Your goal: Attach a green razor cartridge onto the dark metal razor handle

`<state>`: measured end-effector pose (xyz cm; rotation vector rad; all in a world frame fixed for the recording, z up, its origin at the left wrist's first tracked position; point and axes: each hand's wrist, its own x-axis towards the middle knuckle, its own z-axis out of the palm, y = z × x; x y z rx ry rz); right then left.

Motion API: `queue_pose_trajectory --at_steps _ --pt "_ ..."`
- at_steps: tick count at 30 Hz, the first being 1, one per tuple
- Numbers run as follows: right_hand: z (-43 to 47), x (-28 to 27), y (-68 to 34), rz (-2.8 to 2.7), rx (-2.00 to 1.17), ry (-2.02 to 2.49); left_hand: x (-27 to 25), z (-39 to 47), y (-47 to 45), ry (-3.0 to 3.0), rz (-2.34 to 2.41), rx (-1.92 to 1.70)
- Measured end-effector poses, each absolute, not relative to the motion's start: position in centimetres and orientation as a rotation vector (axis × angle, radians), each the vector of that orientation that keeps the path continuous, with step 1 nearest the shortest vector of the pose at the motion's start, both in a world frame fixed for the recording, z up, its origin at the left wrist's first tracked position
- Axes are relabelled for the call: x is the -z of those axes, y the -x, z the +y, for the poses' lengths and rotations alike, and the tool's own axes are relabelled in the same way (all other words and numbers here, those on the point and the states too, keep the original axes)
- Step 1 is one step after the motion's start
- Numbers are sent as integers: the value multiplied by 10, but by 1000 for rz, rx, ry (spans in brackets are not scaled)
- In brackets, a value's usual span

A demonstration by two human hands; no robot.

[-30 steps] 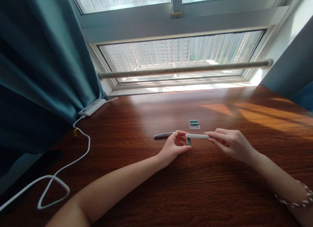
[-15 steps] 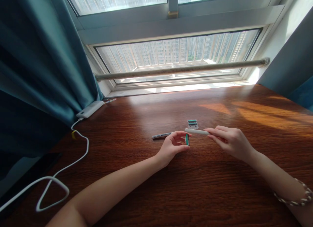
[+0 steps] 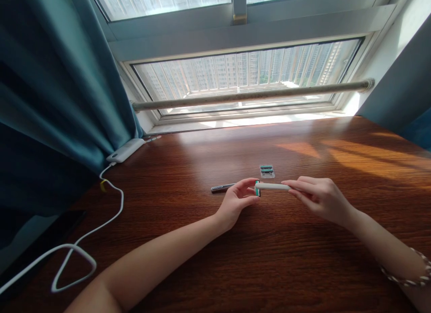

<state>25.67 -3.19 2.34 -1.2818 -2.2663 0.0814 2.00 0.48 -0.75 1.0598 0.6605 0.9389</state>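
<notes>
My left hand (image 3: 237, 200) pinches a small green razor cartridge (image 3: 257, 189) between thumb and forefinger. My right hand (image 3: 319, 198) holds a white razor handle (image 3: 273, 186) level, its tip meeting the cartridge. Both hover just above the dark wooden desk (image 3: 256, 259). Behind them on the desk lies a clear pack of green spare cartridges (image 3: 267, 171). A dark silver handle (image 3: 223, 187) lies flat just left of my left hand.
A white power bank (image 3: 125, 150) sits at the back left by the teal curtain (image 3: 57, 102), its white cable (image 3: 84, 234) looping across the desk's left side. A dark flat object (image 3: 40, 241) lies at the left edge. A window with a rail (image 3: 252, 95) runs along the back.
The white handle's tip and the green cartridge have come together; half a second ago the cartridge was held just below and apart from the handle. The view shifted slightly.
</notes>
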Motion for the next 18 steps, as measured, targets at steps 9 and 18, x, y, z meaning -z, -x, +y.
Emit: queue_pose_trajectory --at_steps 9,18 --pt "-31 -22 -256 -2230 40 1333 8 4 -20 -1045 670 -943" --pt "-33 -22 -255 -2312 236 1246 7 4 -20 -1032 685 -943"
